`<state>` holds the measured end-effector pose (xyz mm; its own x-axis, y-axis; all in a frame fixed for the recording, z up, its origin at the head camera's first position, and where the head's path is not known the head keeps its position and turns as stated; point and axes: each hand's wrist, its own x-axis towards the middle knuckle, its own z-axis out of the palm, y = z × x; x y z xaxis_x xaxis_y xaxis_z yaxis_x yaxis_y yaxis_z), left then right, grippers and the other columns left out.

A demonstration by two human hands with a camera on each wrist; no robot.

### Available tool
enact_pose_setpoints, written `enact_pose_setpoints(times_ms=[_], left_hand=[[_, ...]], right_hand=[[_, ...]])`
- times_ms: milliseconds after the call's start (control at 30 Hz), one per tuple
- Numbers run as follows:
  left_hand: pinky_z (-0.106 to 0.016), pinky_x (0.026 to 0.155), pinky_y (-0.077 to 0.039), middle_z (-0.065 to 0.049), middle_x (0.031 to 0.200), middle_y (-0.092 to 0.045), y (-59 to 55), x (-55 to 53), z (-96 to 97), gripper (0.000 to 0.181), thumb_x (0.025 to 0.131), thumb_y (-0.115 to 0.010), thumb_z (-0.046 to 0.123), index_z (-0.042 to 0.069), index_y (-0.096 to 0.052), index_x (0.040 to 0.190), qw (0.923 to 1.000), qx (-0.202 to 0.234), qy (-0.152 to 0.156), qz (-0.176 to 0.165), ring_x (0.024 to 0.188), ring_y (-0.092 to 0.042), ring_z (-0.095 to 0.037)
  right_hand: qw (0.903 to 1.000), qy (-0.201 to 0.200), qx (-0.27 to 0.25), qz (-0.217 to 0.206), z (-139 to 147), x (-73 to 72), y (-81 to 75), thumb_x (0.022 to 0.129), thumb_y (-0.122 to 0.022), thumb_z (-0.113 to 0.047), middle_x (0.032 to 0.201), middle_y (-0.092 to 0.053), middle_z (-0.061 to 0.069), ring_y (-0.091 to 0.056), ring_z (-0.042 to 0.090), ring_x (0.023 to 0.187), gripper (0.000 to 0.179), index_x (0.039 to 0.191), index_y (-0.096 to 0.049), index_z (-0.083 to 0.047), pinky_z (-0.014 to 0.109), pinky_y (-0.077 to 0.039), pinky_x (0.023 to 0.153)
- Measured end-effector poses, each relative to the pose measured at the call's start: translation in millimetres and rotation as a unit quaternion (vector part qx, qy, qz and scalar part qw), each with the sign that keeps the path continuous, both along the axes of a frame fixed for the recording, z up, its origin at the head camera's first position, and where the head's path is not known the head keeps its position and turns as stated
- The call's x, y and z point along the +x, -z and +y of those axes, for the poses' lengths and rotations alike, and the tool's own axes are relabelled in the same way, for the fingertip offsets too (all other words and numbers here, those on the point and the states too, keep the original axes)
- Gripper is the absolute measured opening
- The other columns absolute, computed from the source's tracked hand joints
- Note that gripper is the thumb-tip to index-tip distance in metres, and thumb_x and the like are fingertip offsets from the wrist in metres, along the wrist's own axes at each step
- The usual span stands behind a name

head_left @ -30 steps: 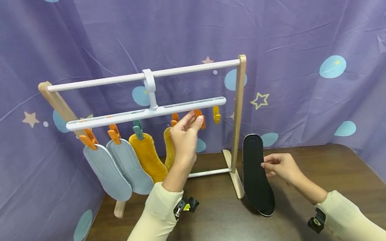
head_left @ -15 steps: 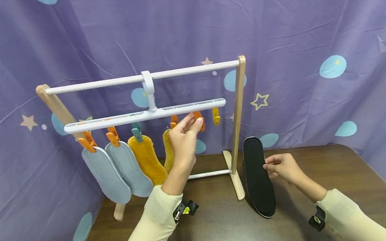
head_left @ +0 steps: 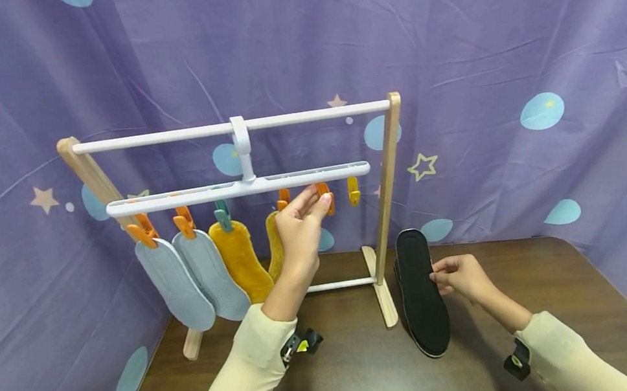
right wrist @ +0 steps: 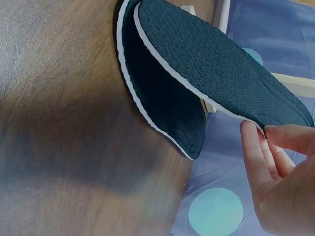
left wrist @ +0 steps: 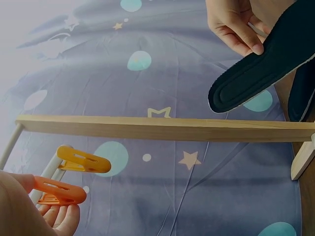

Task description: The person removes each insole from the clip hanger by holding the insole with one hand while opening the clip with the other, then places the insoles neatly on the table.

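Note:
My left hand point(head_left: 299, 231) pinches an orange clothes clip point(left wrist: 61, 191) under the white hanger bar point(head_left: 265, 184), thumb on one side and fingers on the other. Beside it a yellow clip point(head_left: 353, 192) hangs with nothing in it. Low at the right, my right hand point(head_left: 465, 280) pinches the side edge of a black insole point(head_left: 422, 293), thumb against fingers. That insole is raised at an angle over a second black insole point(right wrist: 162, 93) lying on the table, as the right wrist view shows. Two light blue insoles point(head_left: 174, 284) and two yellow ones point(head_left: 241, 263) hang from clips at the left.
The hanger hooks over the top rail point(head_left: 165, 137) of a rack with wooden side posts point(head_left: 388, 193). Its right foot point(head_left: 381, 295) stands on the brown wooden table point(head_left: 359, 372), close to the black insoles. A purple patterned curtain point(head_left: 480, 70) closes off the back.
My right hand has sunk slightly, bringing the black insole lower and a little to the right. The left hand keeps its pinch on the orange clip.

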<state>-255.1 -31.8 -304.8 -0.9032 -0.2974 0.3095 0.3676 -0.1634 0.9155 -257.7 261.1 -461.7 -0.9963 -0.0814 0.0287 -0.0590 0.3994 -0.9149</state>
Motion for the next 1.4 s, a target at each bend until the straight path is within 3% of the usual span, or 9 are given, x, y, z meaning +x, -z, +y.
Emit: enact_pose_setpoints(times_ms=[333, 800, 1400], left_hand=[[-0.015, 0.079, -0.059, -0.031, 0.116, -0.071, -0.6, 1.7, 0.6, 0.033, 0.088, -0.073, -0.004, -0.012, -0.069, 0.12, 1.0, 0.001, 0.0, 0.003, 0.088, -0.071, -0.01], [-0.017, 0.08, -0.06, -0.031, 0.116, -0.07, -0.3, 1.3, -0.1, 0.034, 0.089, -0.072, -0.004, -0.012, -0.068, 0.121, 1.0, 0.004, 0.003, 0.005, 0.089, -0.072, -0.011], [-0.018, 0.081, -0.06, -0.032, 0.117, -0.07, -1.2, 2.4, 0.7, 0.035, 0.088, -0.072, -0.005, -0.013, -0.067, 0.122, 1.0, 0.004, 0.003, 0.005, 0.09, -0.072, -0.011]], right_hand=[[0.9992, 0.002, -0.031, -0.026, 1, -0.2, 5.0, 0.092, -0.066, 0.007, 0.088, -0.076, 0.018, -0.072, 0.014, 0.07, 0.018, 0.104, -0.065, 0.021, 0.043, -0.065, 0.071], [0.9986, 0.014, -0.038, -0.034, -1, -2.1, 11.8, 0.092, -0.065, 0.009, 0.085, -0.075, 0.014, -0.071, 0.013, 0.07, 0.017, 0.104, -0.063, 0.022, 0.04, -0.065, 0.067], [0.9992, 0.026, 0.005, -0.03, -2, -10.8, 22.9, 0.091, -0.067, 0.007, 0.081, -0.074, 0.015, -0.068, 0.015, 0.065, 0.015, 0.1, -0.065, 0.019, 0.04, -0.065, 0.064]])
